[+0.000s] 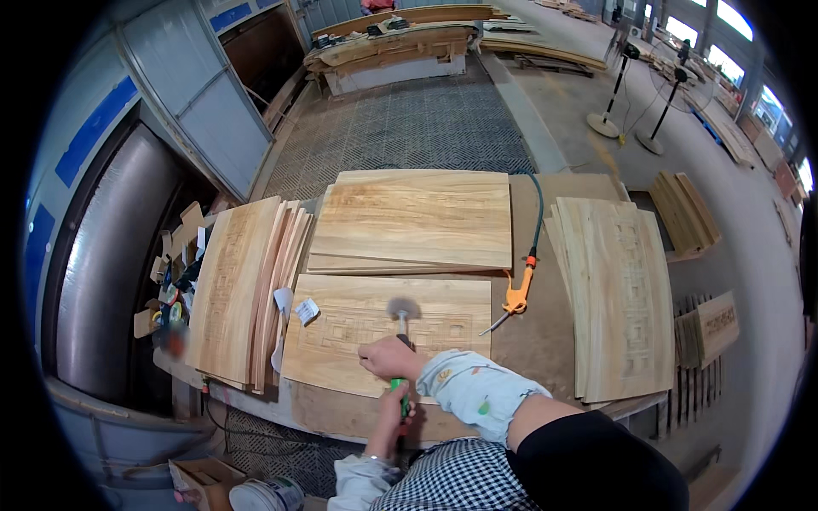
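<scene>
"What's largest?"
"Beneath our hands, a pale, rectangular carved wooden panel (pixel 354 336). Over it, a green-and-black tool (pixel 406 341) with a round grey head (pixel 402 307): our left hand (pixel 392 416) grips its green handle (pixel 397 386), our right hand (pixel 389 357) wraps it further forward."
"Then?"
"Right of them, an orange pistol-shaped air gun (pixel 519 295); left, a white paper slip (pixel 308 311)."

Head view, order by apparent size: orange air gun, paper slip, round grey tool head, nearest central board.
Nearest central board
Orange air gun
Round grey tool head and paper slip: too alike to rank.
</scene>
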Available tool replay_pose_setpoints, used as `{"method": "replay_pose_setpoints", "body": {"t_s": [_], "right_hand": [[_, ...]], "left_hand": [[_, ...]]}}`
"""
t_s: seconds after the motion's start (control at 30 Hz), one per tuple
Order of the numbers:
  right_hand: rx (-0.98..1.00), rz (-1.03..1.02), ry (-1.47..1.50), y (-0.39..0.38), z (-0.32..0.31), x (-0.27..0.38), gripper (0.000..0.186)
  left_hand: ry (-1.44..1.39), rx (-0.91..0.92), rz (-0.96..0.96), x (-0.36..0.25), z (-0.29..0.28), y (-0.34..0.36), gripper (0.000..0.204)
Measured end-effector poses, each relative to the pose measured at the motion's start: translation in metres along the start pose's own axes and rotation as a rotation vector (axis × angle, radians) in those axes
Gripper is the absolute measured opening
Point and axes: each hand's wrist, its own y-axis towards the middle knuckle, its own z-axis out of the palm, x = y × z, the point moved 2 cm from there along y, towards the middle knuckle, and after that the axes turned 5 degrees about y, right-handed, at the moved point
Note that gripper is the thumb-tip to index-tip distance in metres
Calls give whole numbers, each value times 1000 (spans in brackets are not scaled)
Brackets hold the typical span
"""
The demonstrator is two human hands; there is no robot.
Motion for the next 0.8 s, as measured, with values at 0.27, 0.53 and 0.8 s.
{"method": "replay_pose_setpoints", "body": {"t_s": [0.27, 0.53, 0.8], "right_hand": [[174, -25, -219, 11, 17, -11, 25], [66, -80, -75, 8, 14, 4, 26], [93, -96, -25, 12, 9, 6, 22]], "left_hand": [[46, 51, 56, 2, -1, -5, 40], [-26, -62, 42, -1, 7, -9, 31], [3, -80, -4, -9, 7, -19, 30]]}}
